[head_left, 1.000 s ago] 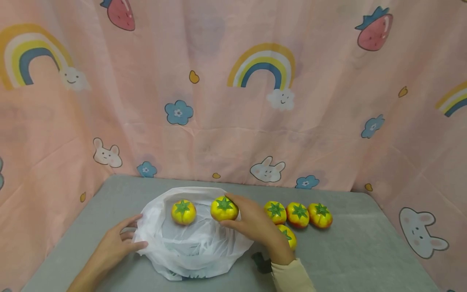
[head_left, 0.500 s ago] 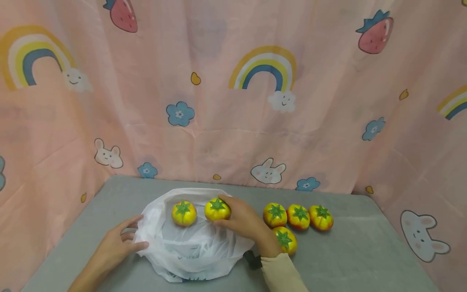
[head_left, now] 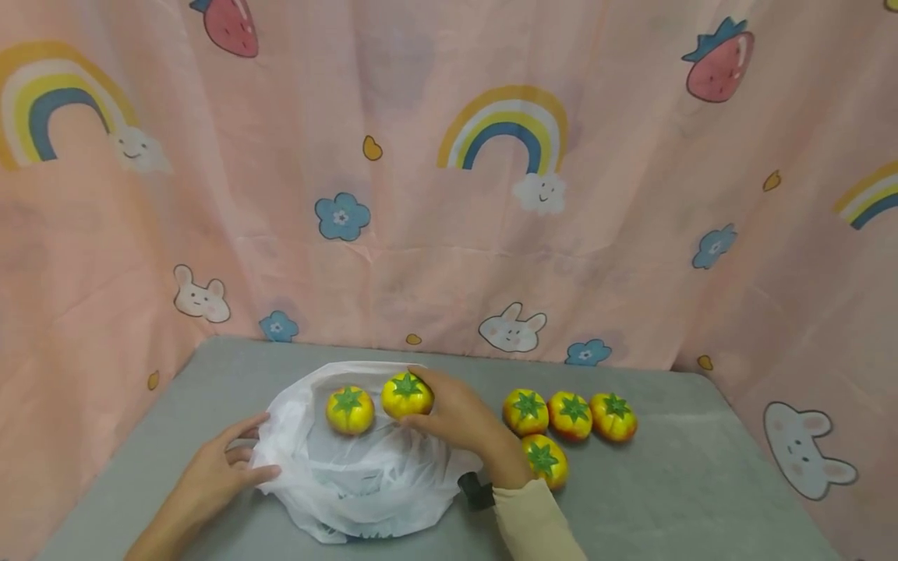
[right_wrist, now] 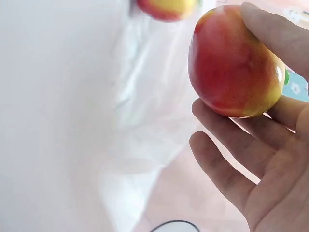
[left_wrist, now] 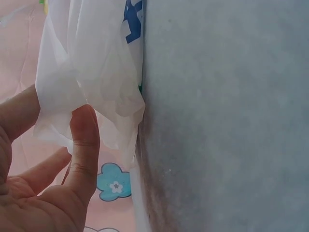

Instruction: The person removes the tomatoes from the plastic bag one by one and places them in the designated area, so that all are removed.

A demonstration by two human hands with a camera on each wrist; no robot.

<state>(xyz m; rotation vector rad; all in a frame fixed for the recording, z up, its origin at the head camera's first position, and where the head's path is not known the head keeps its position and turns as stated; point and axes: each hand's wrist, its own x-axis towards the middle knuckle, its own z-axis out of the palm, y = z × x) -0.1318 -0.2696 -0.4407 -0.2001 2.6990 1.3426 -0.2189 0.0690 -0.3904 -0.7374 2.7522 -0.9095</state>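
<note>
A white plastic bag point(head_left: 379, 499) lies on the grey table with its mouth spread wide. My left hand point(head_left: 213, 471) holds the bag's left side, its thumb and fingers apart around the thin plastic point(left_wrist: 91, 67). Over the bag's opening, my right hand point(head_left: 456, 409) grips a round, glossy yellow-and-red fruit point(head_left: 407, 396) with a green star-shaped calyx. In the right wrist view the thumb lies along one side of this fruit point(right_wrist: 231, 63), with fingers against the other. A matching fruit point(head_left: 349, 411) sits inside the bag, just left of the held one.
To the right of the bag is a row of three like fruits, left point(head_left: 525, 412), middle point(head_left: 570, 415) and right point(head_left: 613, 417). Another fruit point(head_left: 546, 461) is in front of them, partly behind the right forearm. A pink patterned curtain point(head_left: 421, 273) hangs behind the table point(head_left: 666, 499).
My right hand has moved left over the bag with its fruit, closer to the fruit inside. More of the front loose fruit shows now. The left hand keeps its place on the bag.
</note>
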